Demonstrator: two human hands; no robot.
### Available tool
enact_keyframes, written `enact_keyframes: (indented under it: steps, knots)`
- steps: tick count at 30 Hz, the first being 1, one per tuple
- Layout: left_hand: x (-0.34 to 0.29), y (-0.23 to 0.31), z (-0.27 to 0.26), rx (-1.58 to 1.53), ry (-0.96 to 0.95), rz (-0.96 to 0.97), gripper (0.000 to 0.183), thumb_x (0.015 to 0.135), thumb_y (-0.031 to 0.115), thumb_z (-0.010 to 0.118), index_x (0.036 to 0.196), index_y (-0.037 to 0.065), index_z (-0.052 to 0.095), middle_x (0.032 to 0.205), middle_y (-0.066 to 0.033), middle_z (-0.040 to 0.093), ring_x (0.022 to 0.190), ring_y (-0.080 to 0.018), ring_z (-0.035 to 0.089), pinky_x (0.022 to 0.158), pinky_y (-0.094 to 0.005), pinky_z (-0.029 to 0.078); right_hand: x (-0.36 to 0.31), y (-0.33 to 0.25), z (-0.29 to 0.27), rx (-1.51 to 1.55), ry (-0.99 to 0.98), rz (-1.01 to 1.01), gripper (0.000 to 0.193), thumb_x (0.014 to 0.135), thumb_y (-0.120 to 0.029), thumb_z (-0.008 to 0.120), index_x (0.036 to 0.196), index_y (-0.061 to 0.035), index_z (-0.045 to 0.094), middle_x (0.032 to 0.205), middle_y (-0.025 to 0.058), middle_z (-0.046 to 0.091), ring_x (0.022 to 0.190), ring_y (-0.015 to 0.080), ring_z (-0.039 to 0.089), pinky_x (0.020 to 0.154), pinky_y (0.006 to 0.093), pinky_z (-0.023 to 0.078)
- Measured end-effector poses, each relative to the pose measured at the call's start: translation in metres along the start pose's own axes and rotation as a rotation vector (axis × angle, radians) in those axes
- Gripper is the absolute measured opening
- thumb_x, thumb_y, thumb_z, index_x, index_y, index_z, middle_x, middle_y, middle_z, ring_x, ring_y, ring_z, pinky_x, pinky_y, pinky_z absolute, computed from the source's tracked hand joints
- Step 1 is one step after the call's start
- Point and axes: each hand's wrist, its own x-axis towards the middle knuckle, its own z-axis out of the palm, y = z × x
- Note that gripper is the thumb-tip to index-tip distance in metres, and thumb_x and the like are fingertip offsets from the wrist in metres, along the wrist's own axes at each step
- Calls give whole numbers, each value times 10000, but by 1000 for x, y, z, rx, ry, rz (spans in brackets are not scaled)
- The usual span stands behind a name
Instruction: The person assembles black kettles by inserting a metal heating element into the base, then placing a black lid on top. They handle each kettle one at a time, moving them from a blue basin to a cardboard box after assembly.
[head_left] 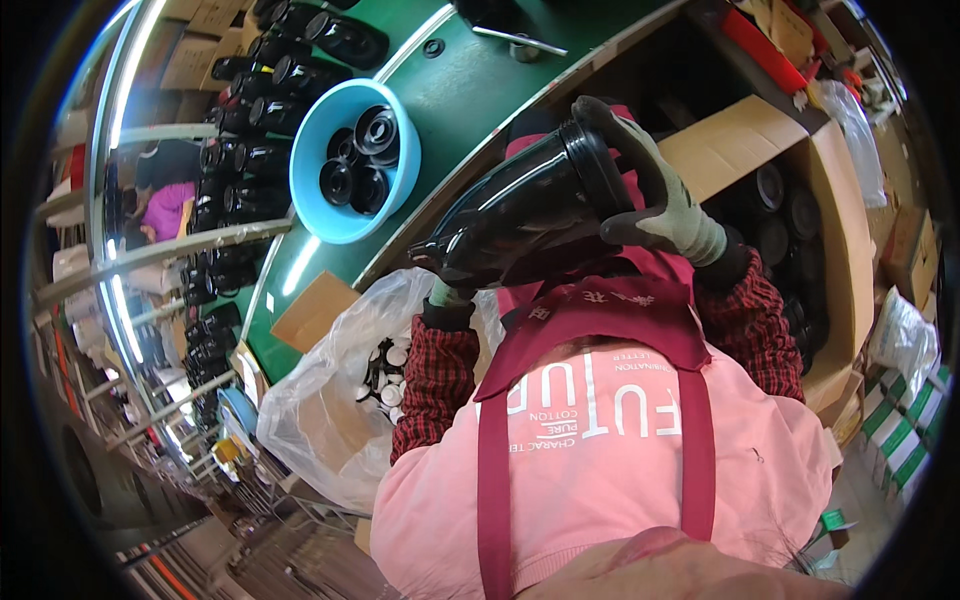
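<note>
A large glossy black plastic housing (520, 205), curved and tapering, lies tilted across my lap and apron. Its wide ringed end points to the upper right, its narrow end to the lower left. My right hand (665, 190), in a grey glove with dark fingertips, is closed over the wide rim, fingers above and thumb below. At the narrow end, my left hand (447, 290), also gloved, holds the housing from beneath. Most of its fingers are hidden behind the part.
On the green workbench (450, 110) stands a light blue basin (408, 185) with several black round parts. Rows of black housings (260, 155) line the far left. Below it is a clear plastic bag (300, 400) of small white and black pieces. An open cardboard box (845, 230) of black parts sits right.
</note>
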Motion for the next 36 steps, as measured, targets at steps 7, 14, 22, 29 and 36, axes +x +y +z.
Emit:
enact_keyframes:
  steps: [7,14,22,29,36]
  knots:
    - [-12,-27,1,-72,-107,-33,482,1011,148,603,1463,36,482,1425,-158,558,1274,-251,561,1088,-380,459,13,-1,13,-89,-93,-32,1003,716,-312,839,1573,-91,368,1560,171,393,1414,343,374,1185,441,279]
    - [17,113,-25,-244,147,58,573,884,295,731,1347,-8,580,1271,-111,653,1117,-243,643,1013,-389,512,11,18,37,545,125,171,662,1057,-427,474,1567,-31,333,1558,123,391,1418,255,386,1187,376,276]
    - [30,136,-58,-309,269,80,553,774,274,801,1245,7,684,1124,-105,739,1059,-182,693,943,-321,527,20,-9,-28,268,-487,620,767,1009,-512,522,1575,-48,291,1524,117,441,1335,246,496,1036,387,495]
    - [20,191,-92,380,229,488,582,744,312,792,1263,69,686,1109,-160,713,969,-357,700,849,-404,556,5,84,-39,700,-291,904,855,999,-733,310,1493,-51,457,1382,144,597,1241,253,594,1036,409,502]
    - [26,103,-39,-422,316,147,508,781,292,785,1221,54,694,1070,-149,719,969,-336,706,868,-380,551,39,17,-24,-122,-208,97,1099,889,-812,453,1628,-64,133,1622,165,306,1447,323,383,1176,444,328]
